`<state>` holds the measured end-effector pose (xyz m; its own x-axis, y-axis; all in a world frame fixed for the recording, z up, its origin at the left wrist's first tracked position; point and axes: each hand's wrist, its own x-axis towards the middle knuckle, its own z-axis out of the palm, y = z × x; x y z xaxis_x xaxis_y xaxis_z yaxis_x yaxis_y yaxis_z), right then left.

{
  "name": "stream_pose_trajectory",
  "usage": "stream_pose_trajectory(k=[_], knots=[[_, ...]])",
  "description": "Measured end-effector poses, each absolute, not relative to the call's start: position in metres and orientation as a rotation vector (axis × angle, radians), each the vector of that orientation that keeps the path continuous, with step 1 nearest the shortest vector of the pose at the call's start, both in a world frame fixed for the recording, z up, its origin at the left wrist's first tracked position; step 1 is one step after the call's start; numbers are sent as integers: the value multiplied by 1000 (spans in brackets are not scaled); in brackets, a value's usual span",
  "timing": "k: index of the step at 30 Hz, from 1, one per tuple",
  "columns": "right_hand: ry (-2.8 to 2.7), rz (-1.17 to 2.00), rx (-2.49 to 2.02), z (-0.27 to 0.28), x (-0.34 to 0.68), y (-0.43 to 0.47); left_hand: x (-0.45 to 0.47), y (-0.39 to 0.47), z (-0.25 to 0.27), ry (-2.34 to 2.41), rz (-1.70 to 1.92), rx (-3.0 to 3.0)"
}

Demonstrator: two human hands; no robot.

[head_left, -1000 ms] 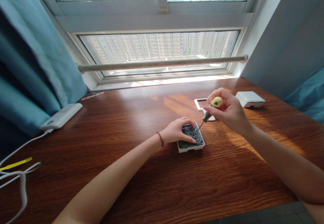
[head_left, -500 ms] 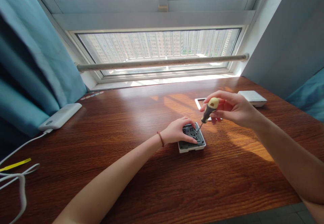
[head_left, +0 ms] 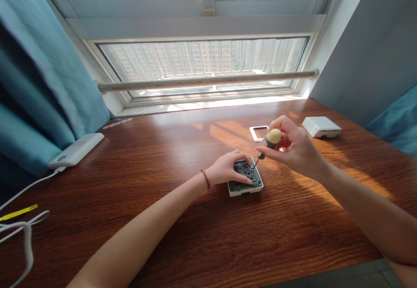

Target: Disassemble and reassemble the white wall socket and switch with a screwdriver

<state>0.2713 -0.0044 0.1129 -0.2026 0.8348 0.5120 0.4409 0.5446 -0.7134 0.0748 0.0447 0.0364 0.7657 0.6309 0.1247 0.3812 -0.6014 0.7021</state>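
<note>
My left hand (head_left: 226,168) holds a small square switch box (head_left: 256,187), dark grey inside with a white rim, against the table. Its thumb lies over the near side and its fingers over the far side. In my right hand (head_left: 299,153) is a screwdriver (head_left: 273,137) with a yellow and dark grey handle, pinched between thumb and fingers. The shaft slants down to the left, and its tip meets the grey inner face of the box. Whether a screw sits under the tip is too small to tell.
A thin white square frame (head_left: 255,137) lies just beyond my right hand. Farther right sits a white square box (head_left: 321,127). A white power bank (head_left: 76,151) with a cable (head_left: 28,244) and a yellow strip (head_left: 19,212) are at the left, beside the blue curtain (head_left: 48,62).
My right hand has turned around the screwdriver handle, its thumb swinging to the left and the handle leaning over more. My left hand and the switch box stay in place.
</note>
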Motion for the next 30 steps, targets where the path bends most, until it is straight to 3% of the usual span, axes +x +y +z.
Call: stream_pose_trajectory(k=[9,15,20,30], knots=[[-1682,228,-1193,104,267,1,75,44,37,761,483,2266],[-1734,912,-1013,115,272,2,74,44,37,766,477,2269],[-1845,1198,-894,127,288,6,75,44,37,769,470,2276],[-1835,863,-1006,126,274,-6,74,44,37,768,470,2267]])
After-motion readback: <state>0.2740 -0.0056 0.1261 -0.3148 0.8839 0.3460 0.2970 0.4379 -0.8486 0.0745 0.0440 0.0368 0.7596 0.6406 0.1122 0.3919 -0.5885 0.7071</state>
